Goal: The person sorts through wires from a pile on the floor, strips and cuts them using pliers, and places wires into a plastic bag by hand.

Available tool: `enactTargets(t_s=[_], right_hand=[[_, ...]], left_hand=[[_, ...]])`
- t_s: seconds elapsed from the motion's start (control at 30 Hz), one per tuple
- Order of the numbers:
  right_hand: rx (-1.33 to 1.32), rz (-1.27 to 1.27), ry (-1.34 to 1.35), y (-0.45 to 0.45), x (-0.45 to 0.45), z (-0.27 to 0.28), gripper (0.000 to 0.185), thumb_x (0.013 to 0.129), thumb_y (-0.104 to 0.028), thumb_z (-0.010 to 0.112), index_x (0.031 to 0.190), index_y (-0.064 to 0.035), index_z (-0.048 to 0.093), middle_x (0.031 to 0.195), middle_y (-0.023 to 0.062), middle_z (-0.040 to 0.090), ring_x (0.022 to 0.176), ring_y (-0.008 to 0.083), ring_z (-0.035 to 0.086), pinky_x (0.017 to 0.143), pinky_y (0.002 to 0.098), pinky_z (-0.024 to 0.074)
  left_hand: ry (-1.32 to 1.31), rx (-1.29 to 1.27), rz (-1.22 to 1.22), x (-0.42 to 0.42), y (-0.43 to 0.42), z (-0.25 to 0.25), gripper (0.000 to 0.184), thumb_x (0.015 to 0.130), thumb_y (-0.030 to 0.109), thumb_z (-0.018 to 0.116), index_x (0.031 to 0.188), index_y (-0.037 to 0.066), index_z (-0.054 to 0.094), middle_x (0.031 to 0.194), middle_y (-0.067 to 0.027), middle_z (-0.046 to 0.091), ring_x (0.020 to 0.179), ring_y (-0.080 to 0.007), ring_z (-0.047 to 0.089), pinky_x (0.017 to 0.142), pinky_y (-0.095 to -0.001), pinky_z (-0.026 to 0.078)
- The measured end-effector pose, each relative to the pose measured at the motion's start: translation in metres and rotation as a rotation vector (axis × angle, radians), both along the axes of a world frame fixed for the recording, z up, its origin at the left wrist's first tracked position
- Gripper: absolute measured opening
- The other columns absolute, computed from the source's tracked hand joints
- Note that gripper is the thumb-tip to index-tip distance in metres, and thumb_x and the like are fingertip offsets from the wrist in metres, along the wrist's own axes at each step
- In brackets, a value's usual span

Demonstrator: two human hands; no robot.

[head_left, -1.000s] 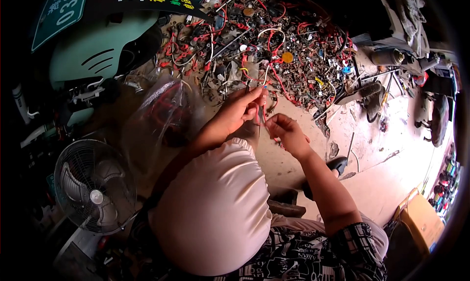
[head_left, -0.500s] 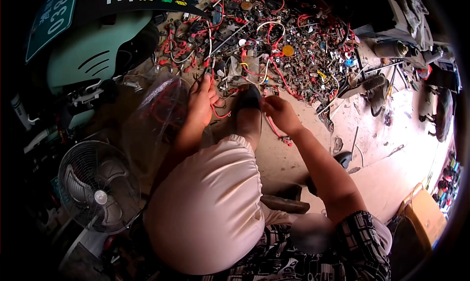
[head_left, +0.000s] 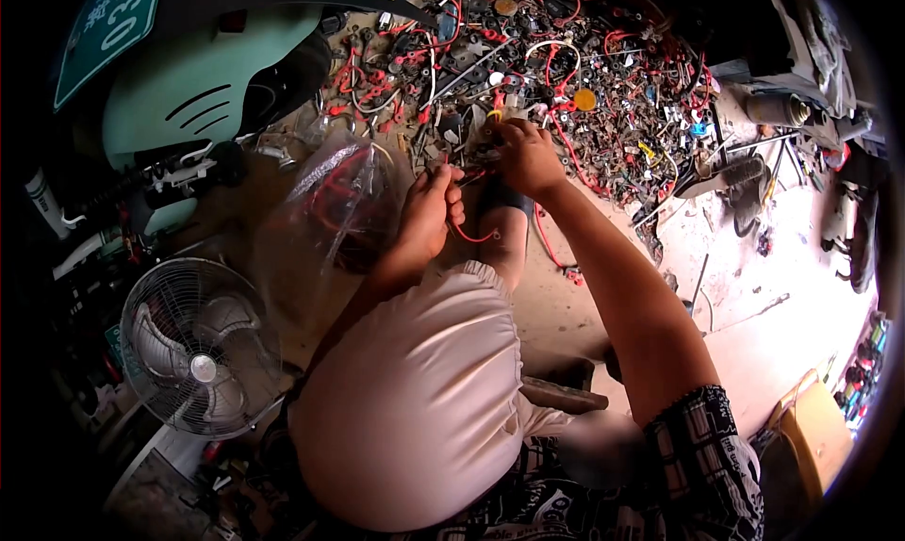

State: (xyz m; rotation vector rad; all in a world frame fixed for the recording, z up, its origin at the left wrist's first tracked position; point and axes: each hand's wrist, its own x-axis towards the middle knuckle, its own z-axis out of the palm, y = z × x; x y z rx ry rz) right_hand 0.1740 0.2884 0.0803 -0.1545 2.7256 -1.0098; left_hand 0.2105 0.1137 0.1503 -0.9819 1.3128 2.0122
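My left hand (head_left: 429, 213) is closed on a red wire, in front of my shoe. A loose end of that red wire (head_left: 479, 238) curls out below the fingers and ends in a small ring terminal. At the near edge of a heap of small parts (head_left: 632, 131), my right hand (head_left: 534, 162) has its fingers bent together; what they grip is hidden. A yellow wire piece (head_left: 494, 115) shows just beyond those fingertips. Another red wire (head_left: 543, 237) lies on the floor below my right wrist. Left of my left hand stands a clear plastic bag (head_left: 316, 206) with red wires inside.
A wire-guarded fan (head_left: 203, 367) stands at the left, below a pale green scooter body (head_left: 212, 93). At the right lie a brush (head_left: 745, 180), a spray can (head_left: 778, 108) and thin rods. A tan box (head_left: 815, 437) sits at lower right.
My right hand has moved forward and left, from beside my shoe to the edge of the heap. My left hand has come closer to it, still with the red wire. The view has shifted slightly.
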Motion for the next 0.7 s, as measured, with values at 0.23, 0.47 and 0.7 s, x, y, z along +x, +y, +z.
enactTargets(t_s=[0.23,0.47,0.7], right_hand=[[-0.168,-0.072,0.101,0.014,0.012,-0.002,0.035,0.081,-0.012,0.050,0.116,-0.0086,0.055,0.116,0.0119,0.055,0.106,0.0308,0.051,0.092,0.0402,0.0350],[-0.027,-0.079,-0.007,0.002,-0.010,0.010,0.041,0.082,-0.015,0.051,0.123,-0.0161,0.049,0.121,0.0129,0.050,0.108,0.0331,0.049,0.091,0.0435,0.0417],[0.115,-0.019,-0.061,0.005,-0.031,0.000,0.026,0.085,-0.017,0.049,0.109,-0.0188,0.058,0.109,0.0103,0.056,0.099,0.0306,0.056,0.083,0.0396,0.0462]], left_hand=[[0.024,-0.027,-0.051,0.001,0.006,-0.005,0.017,0.092,0.023,0.053,0.092,0.007,0.056,0.056,0.0067,0.033,0.043,-0.0045,0.027,0.040,-0.0212,0.023],[-0.010,0.015,-0.055,0.006,0.001,-0.001,0.017,0.092,0.020,0.051,0.097,0.005,0.057,0.054,0.0074,0.031,0.042,-0.0037,0.026,0.039,-0.0205,0.021],[-0.080,-0.019,-0.066,0.015,-0.008,-0.007,0.017,0.092,0.020,0.051,0.098,0.005,0.057,0.053,0.0066,0.033,0.042,-0.0039,0.028,0.037,-0.0208,0.021]])
